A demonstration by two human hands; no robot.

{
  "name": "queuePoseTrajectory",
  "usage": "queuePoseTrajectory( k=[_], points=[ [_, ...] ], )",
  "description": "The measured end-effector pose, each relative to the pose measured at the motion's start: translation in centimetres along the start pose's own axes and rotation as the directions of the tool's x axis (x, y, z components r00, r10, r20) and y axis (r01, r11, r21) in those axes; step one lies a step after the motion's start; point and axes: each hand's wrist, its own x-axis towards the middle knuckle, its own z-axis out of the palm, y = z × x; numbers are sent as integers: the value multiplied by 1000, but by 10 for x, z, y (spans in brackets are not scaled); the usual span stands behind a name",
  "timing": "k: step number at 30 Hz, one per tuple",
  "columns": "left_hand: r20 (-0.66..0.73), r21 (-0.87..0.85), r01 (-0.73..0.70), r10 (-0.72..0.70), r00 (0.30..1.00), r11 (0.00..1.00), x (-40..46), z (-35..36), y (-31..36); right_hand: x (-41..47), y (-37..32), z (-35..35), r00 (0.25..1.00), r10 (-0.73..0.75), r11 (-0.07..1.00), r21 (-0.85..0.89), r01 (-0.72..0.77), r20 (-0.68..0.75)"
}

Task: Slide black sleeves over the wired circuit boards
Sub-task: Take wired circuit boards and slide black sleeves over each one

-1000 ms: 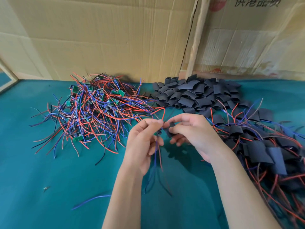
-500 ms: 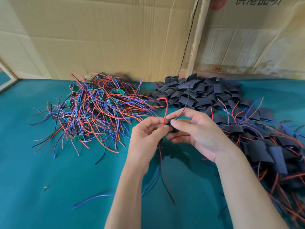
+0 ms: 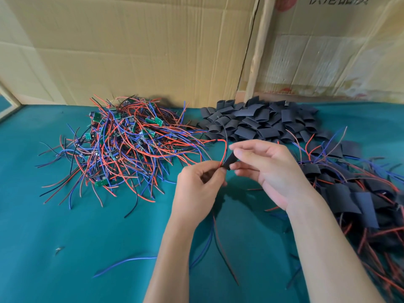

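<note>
Over the middle of the green table, my right hand (image 3: 269, 171) pinches a black sleeve (image 3: 228, 161) between thumb and fingers. My left hand (image 3: 199, 189) grips a wired circuit board at the sleeve's lower end; the board itself is hidden inside my fingers. A red wire (image 3: 223, 149) and a thin black wire arc up out of the sleeve's top. Blue, red and black wires (image 3: 215, 235) hang below my left hand down to the cloth.
A tangle of bare wired boards (image 3: 122, 147) lies at the left. Loose black sleeves (image 3: 258, 122) are heaped at the back centre. Sleeved boards (image 3: 354, 193) pile up at the right. Cardboard sheets (image 3: 142, 47) stand behind the green table (image 3: 54, 237). A loose blue wire (image 3: 122, 262) lies near.
The sleeve has moved along the wires toward my left hand, and more red and black wire now sticks out above it. Both hands shifted slightly up and to the right.
</note>
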Motion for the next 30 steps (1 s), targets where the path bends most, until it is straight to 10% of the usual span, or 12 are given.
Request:
queuePoseTrajectory(
  k=[10,30],
  points=[
    [11,54,2,-3,1000,999,0,4,0,2,7,6,997,25,975,-217,-42,-77],
    [-9,18,-2,2,1000,1000,1,7,-2,5,10,4,981,-5,996,-84,-12,-192]
  ],
)
